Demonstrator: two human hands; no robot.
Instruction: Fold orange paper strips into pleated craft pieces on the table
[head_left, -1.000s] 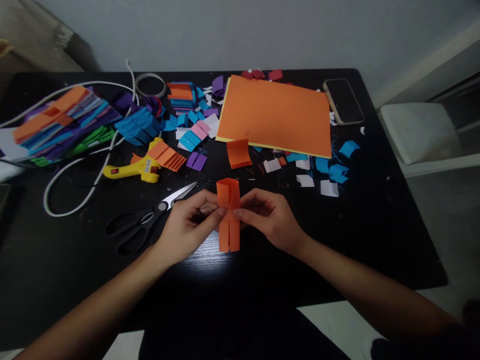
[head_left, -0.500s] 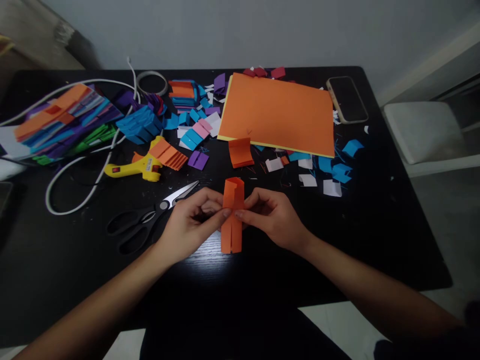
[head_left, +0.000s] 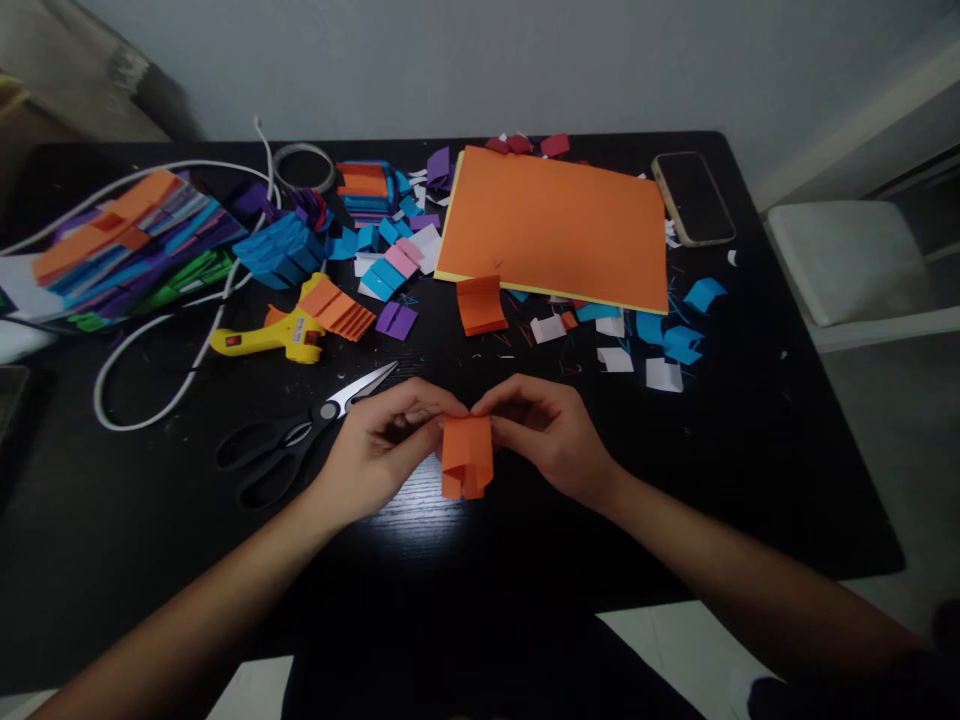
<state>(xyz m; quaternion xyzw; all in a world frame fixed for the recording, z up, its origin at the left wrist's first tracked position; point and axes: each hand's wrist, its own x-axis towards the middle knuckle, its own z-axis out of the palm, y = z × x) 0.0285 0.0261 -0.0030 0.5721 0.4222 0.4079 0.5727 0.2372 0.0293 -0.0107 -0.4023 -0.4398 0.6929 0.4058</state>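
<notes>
Between my two hands is a folded piece of orange paper, its upper half bent down toward me over the lower half. My left hand pinches its left side, the index fingertip at the top fold. From the other side my right hand grips it the same way, so both index fingertips nearly meet at the crease. Black-handled scissors lie beside my left hand, blades pointing away. Beyond my hands rests a small folded orange paper piece.
A stack of orange sheets lies at the back, with a phone to its right. Yellow glue gun, white cable, tape roll and bundles of coloured paper fill the left. Paper scraps lie around the sheets.
The orange paper's upper part, standing away from me before, is now folded down toward me. My index fingers have moved up onto the fold.
</notes>
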